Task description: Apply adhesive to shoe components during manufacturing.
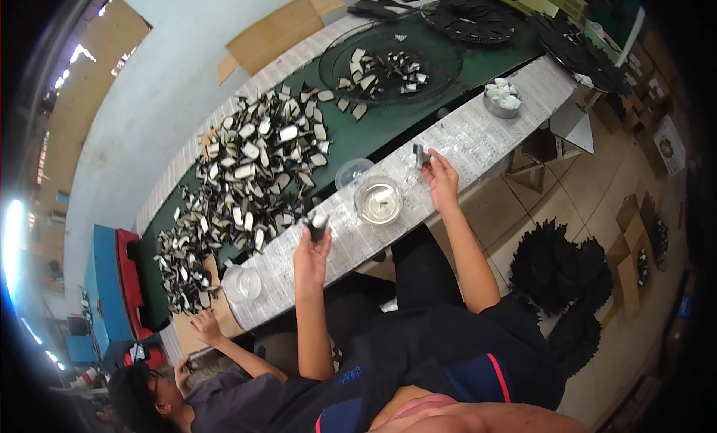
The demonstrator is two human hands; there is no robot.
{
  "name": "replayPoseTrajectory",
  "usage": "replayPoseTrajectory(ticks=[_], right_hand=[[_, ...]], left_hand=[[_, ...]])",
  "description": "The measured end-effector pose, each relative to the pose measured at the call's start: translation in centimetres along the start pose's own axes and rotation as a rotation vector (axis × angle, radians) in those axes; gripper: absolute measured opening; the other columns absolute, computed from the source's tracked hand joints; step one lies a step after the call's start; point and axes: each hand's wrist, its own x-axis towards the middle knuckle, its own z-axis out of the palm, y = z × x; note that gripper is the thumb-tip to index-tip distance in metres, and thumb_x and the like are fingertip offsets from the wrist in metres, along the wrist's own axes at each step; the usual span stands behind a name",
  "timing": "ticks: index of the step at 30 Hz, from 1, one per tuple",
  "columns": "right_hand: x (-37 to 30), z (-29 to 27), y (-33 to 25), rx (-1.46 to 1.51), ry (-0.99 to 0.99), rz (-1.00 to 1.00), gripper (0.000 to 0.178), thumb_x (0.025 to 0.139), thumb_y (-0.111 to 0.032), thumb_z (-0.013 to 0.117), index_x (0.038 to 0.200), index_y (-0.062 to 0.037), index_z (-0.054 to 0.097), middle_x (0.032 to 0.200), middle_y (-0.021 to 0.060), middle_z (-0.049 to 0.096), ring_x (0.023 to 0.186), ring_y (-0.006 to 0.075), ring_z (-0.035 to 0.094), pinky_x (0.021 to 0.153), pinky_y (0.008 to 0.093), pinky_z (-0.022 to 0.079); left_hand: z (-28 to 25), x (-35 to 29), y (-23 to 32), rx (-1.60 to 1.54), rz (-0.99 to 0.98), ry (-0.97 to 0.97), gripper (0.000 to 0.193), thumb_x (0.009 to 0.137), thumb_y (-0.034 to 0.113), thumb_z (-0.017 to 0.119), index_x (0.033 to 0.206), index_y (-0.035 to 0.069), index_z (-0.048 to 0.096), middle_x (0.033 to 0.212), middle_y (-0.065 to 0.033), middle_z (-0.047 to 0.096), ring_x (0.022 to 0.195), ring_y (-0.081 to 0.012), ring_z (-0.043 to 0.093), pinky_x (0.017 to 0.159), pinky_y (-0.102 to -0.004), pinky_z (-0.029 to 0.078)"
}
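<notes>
My left hand (312,260) is closed on a small dark piece with a pale face (318,221), held over the near edge of the pile. Between thumb and fingers, my right hand (442,178) pinches a small grey, flat-looking object (420,155) whose kind is too small to make out. A round clear bowl (366,218) with see-through contents stands between my hands. Behind it lies a shallow clear dish (351,172). Many similar black pieces with whitish faces (246,151) are heaped on the green tabletop (351,138), beyond my left hand.
Printed paper (463,138) covers the table's near strip. A tin of white pieces (503,104) stands at right. Farther back is a round wire rack (459,63) with more pieces. A co-worker (216,399) sits at left beside another clear container (243,284). Black fringed material (560,272) lies on the floor.
</notes>
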Motion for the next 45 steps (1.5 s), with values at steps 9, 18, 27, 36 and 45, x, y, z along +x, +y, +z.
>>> replayPoseTrajectory(ticks=[9, 18, 27, 36, 45], right_hand=[[0.2, -0.2, -0.6, -0.064, -0.067, 0.058, 0.031, 0.098, -0.015, 0.059, 0.125, -0.0001, 0.060, 0.107, 0.0062, 0.066, 0.092, 0.0139, 0.063, 0.083, 0.0292, 0.054], [0.4, -0.9, -0.4, -0.078, -0.041, 0.085, 0.031, 0.098, -0.015, 0.060, 0.125, -0.0009, 0.060, 0.104, 0.0059, 0.066, 0.090, 0.0129, 0.063, 0.082, 0.0288, 0.054], [0.6, 0.2, -0.1, -0.081, -0.065, 0.078, 0.029, 0.097, -0.014, 0.060, 0.124, -0.0012, 0.061, 0.105, 0.0055, 0.067, 0.090, 0.0130, 0.063, 0.081, 0.0282, 0.055], [0.1, 0.4, -0.2, -0.133, -0.080, 0.039, 0.028, 0.098, -0.014, 0.059, 0.123, -0.0007, 0.061, 0.105, 0.0055, 0.066, 0.090, 0.0126, 0.062, 0.082, 0.0278, 0.054], [0.0, 0.2, 0.4, -0.177, -0.086, 0.016, 0.030, 0.098, -0.013, 0.059, 0.124, 0.0001, 0.060, 0.103, 0.0063, 0.065, 0.087, 0.0135, 0.064, 0.080, 0.0278, 0.055]], left_hand=[[17.1, 17.5, 8.9, 0.442, 0.437, -0.210, 0.069, 0.096, 0.038, 0.059, 0.139, -0.011, 0.034, 0.136, -0.0223, 0.051, 0.120, -0.0324, 0.056, 0.099, -0.0400, 0.048], [7.0, 20.5, 1.9, 2.251, 0.977, -0.224, 0.049, 0.076, 0.032, 0.076, 0.118, 0.011, 0.061, 0.129, -0.0124, 0.056, 0.128, -0.0342, 0.044, 0.102, -0.0510, 0.041], [6.3, 20.7, 4.8, 1.620, 1.260, -0.200, 0.013, 0.085, 0.017, 0.067, 0.085, 0.005, 0.066, 0.092, -0.0108, 0.066, 0.089, -0.0274, 0.063, 0.084, -0.0365, 0.048], [0.2, 10.1, 3.9, -0.302, 0.143, -0.245, 0.040, 0.095, 0.017, 0.057, 0.126, -0.007, 0.047, 0.125, -0.0167, 0.060, 0.118, -0.0357, 0.058, 0.094, -0.0404, 0.055], [-5.2, 0.3, -1.2, -0.333, 0.024, 0.283, 0.044, 0.093, 0.044, 0.063, 0.104, 0.001, 0.058, 0.083, -0.0100, 0.062, 0.090, -0.0253, 0.065, 0.072, -0.0343, 0.057]])
